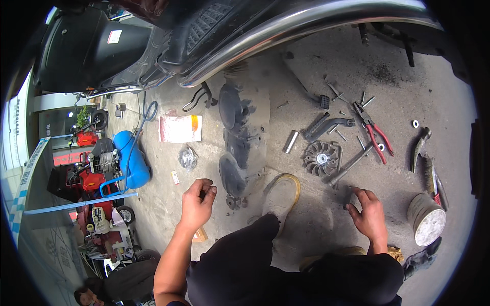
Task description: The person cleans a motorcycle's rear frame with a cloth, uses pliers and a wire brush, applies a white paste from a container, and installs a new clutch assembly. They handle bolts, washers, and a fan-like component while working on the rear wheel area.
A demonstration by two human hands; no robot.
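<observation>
My left hand (pixel 198 205) hovers above the concrete with its fingers curled and the thumb against them; whatever the pinch may hold is too small to tell. To its right lies a long grey engine side cover (pixel 237 148) with dark rounded patches. My right hand (pixel 368 218) is bent round a small dark piece (pixel 349 200) whose kind I cannot make out. Beyond that hand are a T-handled socket wrench (pixel 349 167), a finned fan wheel (pixel 321 158) and red-handled pliers (pixel 375 131). A metal socket (pixel 291 142) lies left of the fan wheel.
A scooter with a chrome tube (pixel 286 35) spans the top. Bolts (pixel 341 135) and a kick lever (pixel 334 125) lie at right, near a round tin (pixel 427 219). A plastic bag (pixel 188 158), a printed packet (pixel 180 128) and a blue air tank (pixel 131 160) are at left.
</observation>
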